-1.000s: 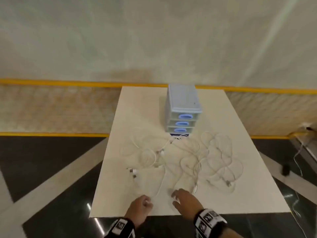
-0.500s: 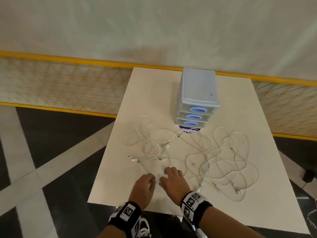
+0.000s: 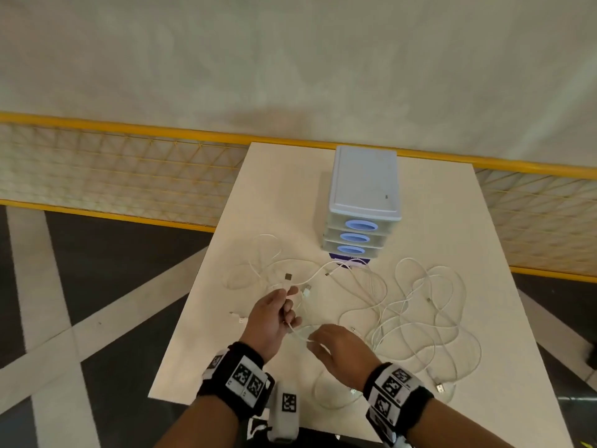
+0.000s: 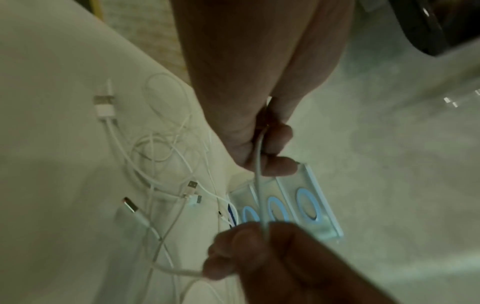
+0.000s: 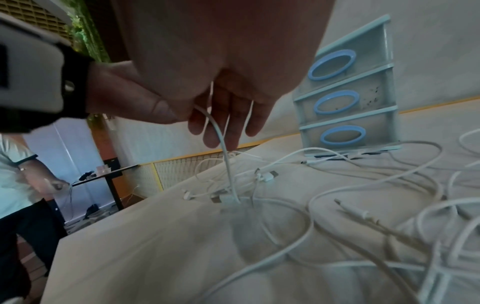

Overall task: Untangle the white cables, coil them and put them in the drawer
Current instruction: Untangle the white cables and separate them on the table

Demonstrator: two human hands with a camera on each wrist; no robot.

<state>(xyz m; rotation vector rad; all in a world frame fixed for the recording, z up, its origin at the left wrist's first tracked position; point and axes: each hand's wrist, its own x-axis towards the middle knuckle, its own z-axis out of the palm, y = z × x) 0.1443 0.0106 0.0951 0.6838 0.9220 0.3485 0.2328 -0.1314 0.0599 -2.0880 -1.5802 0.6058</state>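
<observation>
Several white cables (image 3: 420,318) lie tangled on the pale table (image 3: 290,195), in front of a small grey drawer unit (image 3: 363,182) with three shut drawers and blue oval handles. My left hand (image 3: 289,297) is lifted above the left part of the tangle and grips one cable just below its USB plug (image 3: 288,276), which points up. My right hand (image 3: 310,339) pinches the same cable a little lower, close under the left hand. The left wrist view shows this cable (image 4: 259,185) stretched between both hands. In the right wrist view it (image 5: 226,156) drops to the pile.
A yellow-framed mesh fence (image 3: 129,169) runs behind the table. Dark floor with pale stripes lies on the left. The table's near edge (image 3: 181,379) is just under my wrists. The right wrist view shows another person (image 5: 15,174) and a second table (image 5: 109,174) far left.
Both hands have moved forward from the table's near edge and risen. The left hand has picked up a cable end and the right hand has pinched that cable below it.
</observation>
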